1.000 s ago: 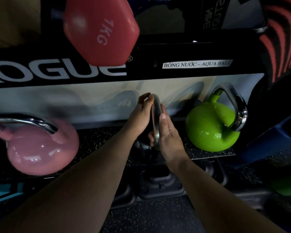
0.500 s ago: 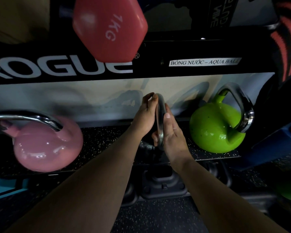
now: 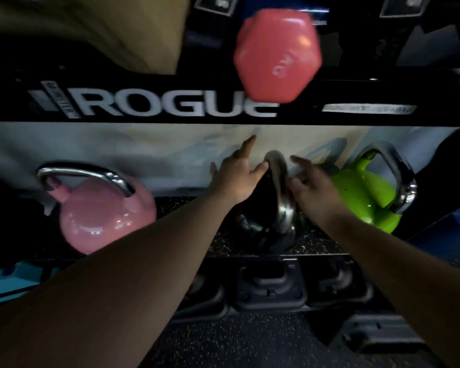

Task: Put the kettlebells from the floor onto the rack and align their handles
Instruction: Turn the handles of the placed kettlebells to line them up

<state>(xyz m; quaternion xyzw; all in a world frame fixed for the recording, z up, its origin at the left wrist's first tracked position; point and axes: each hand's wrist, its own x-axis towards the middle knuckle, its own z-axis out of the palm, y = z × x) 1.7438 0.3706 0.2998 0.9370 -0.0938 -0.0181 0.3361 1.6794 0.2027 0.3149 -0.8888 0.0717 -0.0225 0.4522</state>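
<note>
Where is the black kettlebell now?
The black kettlebell sits on the rack shelf, centre of the head view, between the pink kettlebell and the green kettlebell.

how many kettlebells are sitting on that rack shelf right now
3. A glossy pink kettlebell at the left, a dark black kettlebell in the middle between the two hands, and a bright green kettlebell at the right. More could be hidden beyond the frame edges.

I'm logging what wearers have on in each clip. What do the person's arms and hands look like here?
Both forearms are bare up to the frame edge, no sleeves showing. The left hand and right hand wear no gloves; no watch, ring or wristband visible, though the picture is dim and blurred.
</note>
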